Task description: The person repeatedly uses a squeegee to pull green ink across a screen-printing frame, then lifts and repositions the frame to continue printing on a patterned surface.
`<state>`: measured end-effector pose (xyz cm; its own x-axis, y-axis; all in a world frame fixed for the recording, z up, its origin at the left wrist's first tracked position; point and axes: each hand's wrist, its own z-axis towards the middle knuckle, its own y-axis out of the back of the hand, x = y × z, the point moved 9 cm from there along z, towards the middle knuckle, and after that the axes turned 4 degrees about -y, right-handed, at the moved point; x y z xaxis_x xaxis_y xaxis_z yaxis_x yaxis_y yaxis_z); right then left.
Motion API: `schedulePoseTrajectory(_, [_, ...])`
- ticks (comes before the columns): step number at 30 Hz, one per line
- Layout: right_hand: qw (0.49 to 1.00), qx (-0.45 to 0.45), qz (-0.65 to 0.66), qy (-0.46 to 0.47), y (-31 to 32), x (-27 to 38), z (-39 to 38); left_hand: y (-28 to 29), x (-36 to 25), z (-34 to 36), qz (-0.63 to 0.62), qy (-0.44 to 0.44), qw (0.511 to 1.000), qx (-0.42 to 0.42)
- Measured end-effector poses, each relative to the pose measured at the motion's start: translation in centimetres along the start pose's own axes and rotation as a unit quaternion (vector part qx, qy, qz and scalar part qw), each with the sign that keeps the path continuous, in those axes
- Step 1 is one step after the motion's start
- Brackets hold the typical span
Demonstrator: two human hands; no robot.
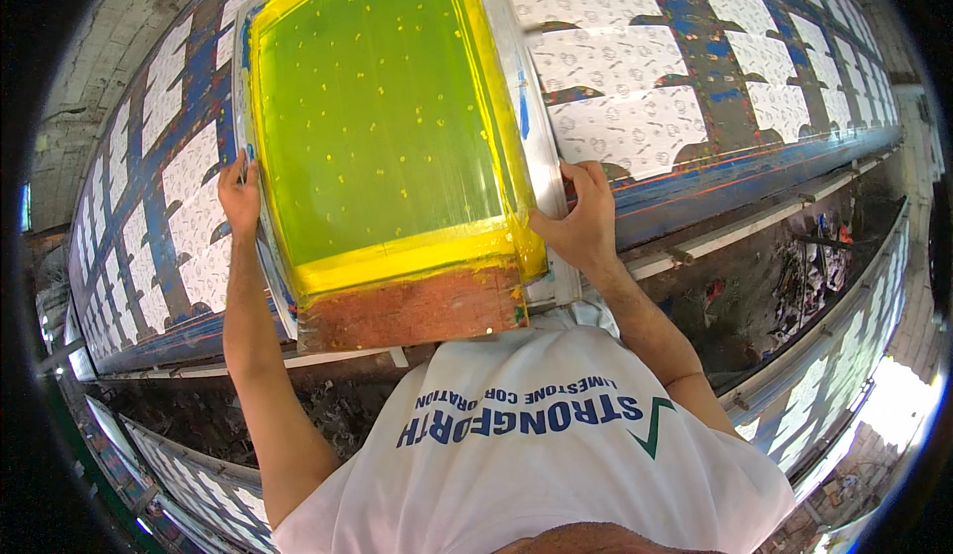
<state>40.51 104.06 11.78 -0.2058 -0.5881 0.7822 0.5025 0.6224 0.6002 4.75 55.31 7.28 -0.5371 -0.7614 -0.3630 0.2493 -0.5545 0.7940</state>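
A screen-printing frame point(377, 117) lies across the long table in front of me, its mesh coated translucent green with small yellow dots, inside yellow borders and metal sides. A worn brown wooden board point(407, 314) runs along its near end, close to my body. My left hand point(238, 194) grips the frame's left side, fingertips over the metal edge. My right hand point(579, 218) holds the right side, thumb by the yellow lower corner and fingers curled on the metal rail.
The dark, paint-smeared table point(725, 117) carries rows of white printed cut fabric pieces point(620, 122) on both sides. A pale rail point(660, 259) runs along its near edge. Below are a littered floor point(794, 266) and, behind me, another long table point(839, 346) with pale pieces.
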Motion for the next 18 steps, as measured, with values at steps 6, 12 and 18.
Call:
schedulePoseTrajectory(6, [0.999, -0.039, 0.013, -0.023, 9.5, -8.0, 4.9, -4.8, -11.1, 5.2, 0.027, 0.028, 0.999, 0.025])
schedulePoseTrajectory(12, [0.999, -0.041, -0.016, 0.011, 20.8, -20.0, 9.3, -12.7, -25.1, 4.5, -0.006, 0.03, 0.999, -0.01])
schedulePoseTrajectory(18, [0.999, -0.015, -0.039, 0.031, 26.6, -28.7, 10.8, -17.8, -35.1, 2.1, 0.037, -0.035, 0.997, -0.06])
